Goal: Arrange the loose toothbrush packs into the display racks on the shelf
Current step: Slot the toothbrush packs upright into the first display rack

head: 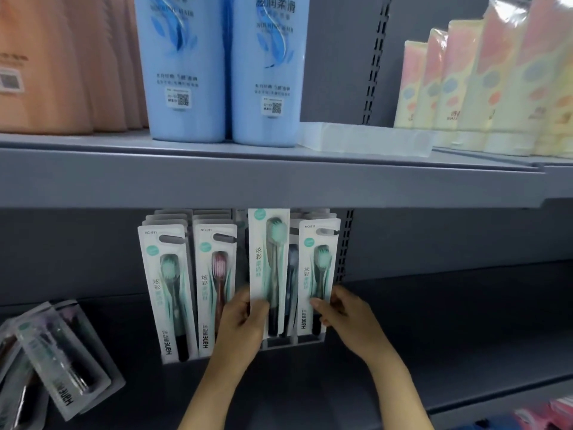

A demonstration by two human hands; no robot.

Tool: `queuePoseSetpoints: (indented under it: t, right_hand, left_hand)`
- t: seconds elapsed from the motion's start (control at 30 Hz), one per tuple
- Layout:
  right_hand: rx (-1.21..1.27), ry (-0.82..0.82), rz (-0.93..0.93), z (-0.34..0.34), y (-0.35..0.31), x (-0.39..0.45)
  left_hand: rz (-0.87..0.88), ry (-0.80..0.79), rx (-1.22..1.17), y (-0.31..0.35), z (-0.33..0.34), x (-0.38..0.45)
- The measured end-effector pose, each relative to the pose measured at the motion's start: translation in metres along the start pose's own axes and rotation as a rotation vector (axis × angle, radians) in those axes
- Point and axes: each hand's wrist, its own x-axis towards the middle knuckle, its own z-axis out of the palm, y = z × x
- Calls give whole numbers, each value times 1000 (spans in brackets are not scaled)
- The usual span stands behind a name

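Third rack slot: toothbrush pack [269, 271], raised, not seated.
Your left hand [240, 328]: pinches its lower edge.
Your right hand [347, 311]: pinches neighbouring pack [317, 274].
Risk: top may snag upper shelf [279, 178].
Loose packs [52, 361]: lower left.

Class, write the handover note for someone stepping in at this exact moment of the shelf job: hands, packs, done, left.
Left hand grips a toothbrush pack, raised above the third rack slot.
Right hand pinches the front pack of the rightmost row.
Display rack: rows of upright packs already stand in it.
Left to do: seat the held pack, then rack the loose pile lying at the shelf's left.
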Motion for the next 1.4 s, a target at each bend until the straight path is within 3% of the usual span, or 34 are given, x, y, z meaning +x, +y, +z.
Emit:
queuePoseSetpoints:
  t: [0.4, 0.67, 0.93, 1.4]
  right_hand:
    - [76, -16, 11, -2, 1, -4]
    - [-11, -16, 1, 3, 8, -1]
    - [-16, -48, 15, 2, 10, 2]
    - [36, -64, 7, -8, 1, 8]
  left_hand:
    - [-4, 18, -7, -5, 2, -2]
    - [-20, 17, -8, -12, 5, -1]
    - [0, -60, 8, -17, 7, -4]
    - [40, -12, 48, -20, 7, -4]
